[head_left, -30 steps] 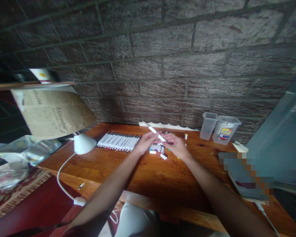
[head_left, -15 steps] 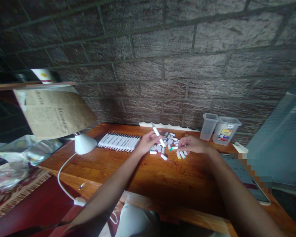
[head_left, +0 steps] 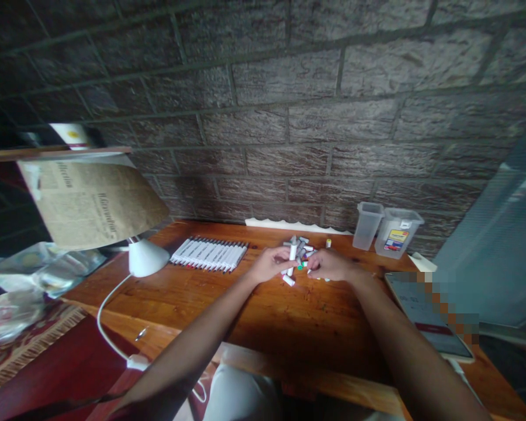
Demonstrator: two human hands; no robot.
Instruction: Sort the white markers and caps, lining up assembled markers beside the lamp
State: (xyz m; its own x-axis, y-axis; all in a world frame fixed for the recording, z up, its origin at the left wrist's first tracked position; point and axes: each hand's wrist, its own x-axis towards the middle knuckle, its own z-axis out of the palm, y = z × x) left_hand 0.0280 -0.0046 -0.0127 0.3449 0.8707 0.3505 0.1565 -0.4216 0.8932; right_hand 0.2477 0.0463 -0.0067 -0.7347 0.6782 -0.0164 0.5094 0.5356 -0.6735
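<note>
Currently, a short white cap [head_left: 288, 280] lies nearest the desk's [head_left: 267, 316] near edge, just short of a heap of loose caps [head_left: 300, 265]. Beside it, the left hand [head_left: 268, 264] pinches a white marker [head_left: 292, 258], roughly upright, over the desk's middle. The right hand's [head_left: 331, 265] fingers curl down at the heap; whether they grip a cap, I cannot tell. As for progress, a row of markers [head_left: 209, 255] already lies neatly ordered towards the left edge, the held marker is apart from it, and the caps look unarranged. Near the far edge, towards the right corner, stand a narrow clear container [head_left: 368, 229] and a labelled clear container [head_left: 398, 231]; contents, if any, are indistinct.
</note>
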